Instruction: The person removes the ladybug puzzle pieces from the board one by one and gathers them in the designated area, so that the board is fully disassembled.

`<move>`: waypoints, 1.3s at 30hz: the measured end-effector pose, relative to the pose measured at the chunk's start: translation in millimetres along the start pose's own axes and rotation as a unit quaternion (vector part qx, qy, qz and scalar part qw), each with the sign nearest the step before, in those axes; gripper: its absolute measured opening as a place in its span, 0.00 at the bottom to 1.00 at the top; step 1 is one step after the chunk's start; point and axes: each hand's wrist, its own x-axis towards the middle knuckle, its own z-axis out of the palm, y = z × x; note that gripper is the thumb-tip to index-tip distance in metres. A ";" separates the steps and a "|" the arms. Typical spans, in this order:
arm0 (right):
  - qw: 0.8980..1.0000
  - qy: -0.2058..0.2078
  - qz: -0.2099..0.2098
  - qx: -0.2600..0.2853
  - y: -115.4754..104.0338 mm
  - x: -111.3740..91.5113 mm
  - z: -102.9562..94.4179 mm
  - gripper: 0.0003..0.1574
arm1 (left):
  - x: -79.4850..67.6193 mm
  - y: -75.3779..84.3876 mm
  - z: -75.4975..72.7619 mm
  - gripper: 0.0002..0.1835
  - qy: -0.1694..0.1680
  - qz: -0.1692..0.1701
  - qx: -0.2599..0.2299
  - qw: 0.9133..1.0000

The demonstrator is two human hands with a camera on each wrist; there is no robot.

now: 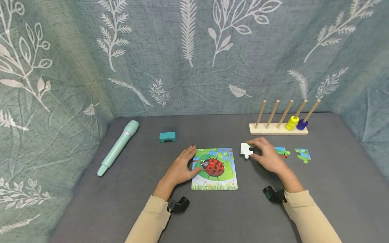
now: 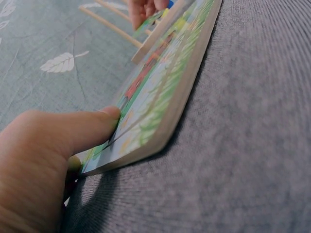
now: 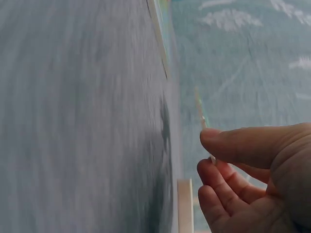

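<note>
A square ladybug jigsaw puzzle (image 1: 213, 182) lies flat on the table. My left hand (image 1: 179, 168) rests at its left side, the thumb on the picture surface and the straight fingers along the upper left edge; the left wrist view shows the thumb (image 2: 87, 128) pressing near the rim. To the right of the board my right hand (image 1: 267, 155) pinches a puzzle piece (image 1: 244, 149) between thumb and fingertips. White shows on the side facing the head camera, and in the right wrist view the piece (image 3: 200, 109) appears edge-on, raised above the table.
Two more puzzle pieces lie to the right: one (image 1: 281, 150) partly behind the right hand, another (image 1: 303, 154) farther right. A wooden peg stand (image 1: 258, 129) with yellow and blue beads stands at the back right. A teal arch block (image 1: 167, 136) and a mint toy microphone (image 1: 119, 146) are on the left.
</note>
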 end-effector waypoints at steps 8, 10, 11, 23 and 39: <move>1.000 0.003 0.011 -0.009 23.5 -11.8 -15.1 0.26 | -1.9 -1.4 0.6 0.41 0.002 0.005 -0.001 1.000; 1.000 0.004 0.013 -0.018 27.0 -14.2 -16.1 0.26 | -3.0 -2.1 0.8 0.41 0.002 0.007 0.000 1.000; 1.000 0.005 0.013 -0.023 28.2 -15.1 -16.4 0.26 | -3.5 -2.2 0.9 0.41 0.003 0.007 0.002 1.000; 0.997 0.006 0.002 -0.083 31.7 -16.0 -17.5 0.25 | -1.5 -2.0 1.0 0.41 0.002 0.008 -0.002 1.000; 0.997 -0.006 0.005 -0.078 29.1 -16.5 -19.6 0.28 | -1.4 -3.9 2.2 0.41 0.004 0.012 0.009 1.000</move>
